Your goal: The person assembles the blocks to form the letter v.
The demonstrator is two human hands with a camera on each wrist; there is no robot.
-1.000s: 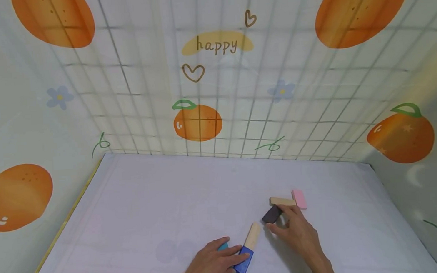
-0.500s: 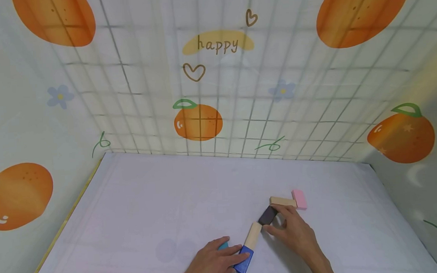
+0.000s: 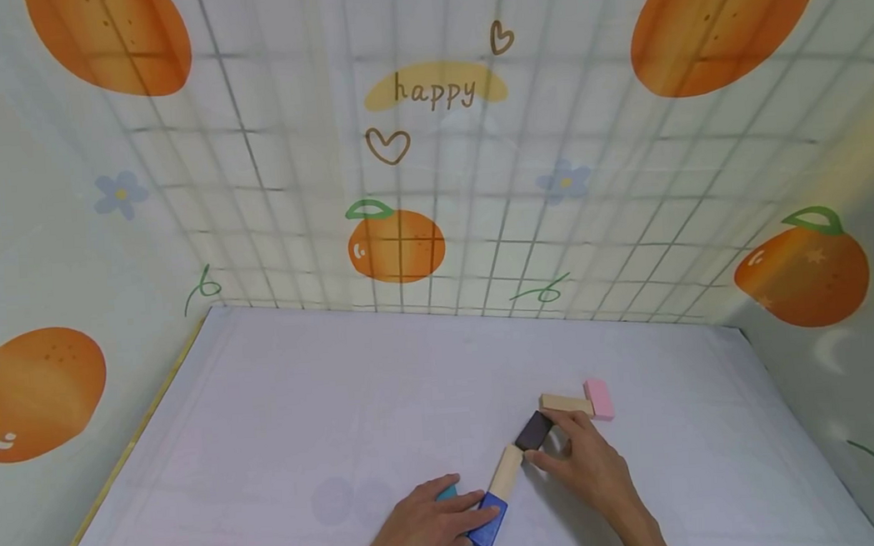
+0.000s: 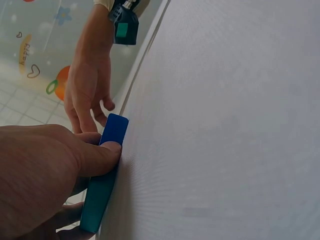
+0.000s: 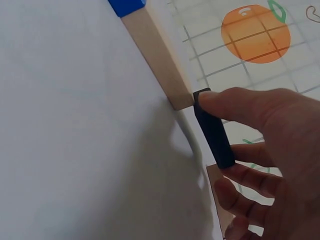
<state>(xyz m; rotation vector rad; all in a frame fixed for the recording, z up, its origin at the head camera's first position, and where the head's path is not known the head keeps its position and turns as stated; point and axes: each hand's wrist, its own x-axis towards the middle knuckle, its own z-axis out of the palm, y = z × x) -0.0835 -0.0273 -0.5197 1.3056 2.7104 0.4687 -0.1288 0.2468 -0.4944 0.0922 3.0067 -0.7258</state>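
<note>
My right hand [image 3: 595, 472] pinches a black block [image 3: 533, 431] between thumb and fingers. One end of it meets a plain wooden block [image 3: 506, 471]; its far end lies close to another wooden block [image 3: 561, 401]. That second one touches a pink block [image 3: 599, 399]. My left hand [image 3: 430, 524] holds a blue block [image 3: 490, 533] at the near end of the first wooden block. In the left wrist view, the thumb presses the blue block's side, and a teal block [image 4: 99, 200] adjoins it, with fingers behind. My left hand hides most of the teal block from the head view.
The white tabletop [image 3: 302, 398] holds the row of blocks right of its middle. A curtain printed with oranges [image 3: 398, 246] and a grid rises behind the table and along both sides. A yellow strip [image 3: 132, 442] runs along the left table edge.
My right hand has slid the black block slightly left and nearer, against the end of the first wooden block. My left hand and the other blocks have stayed still.
</note>
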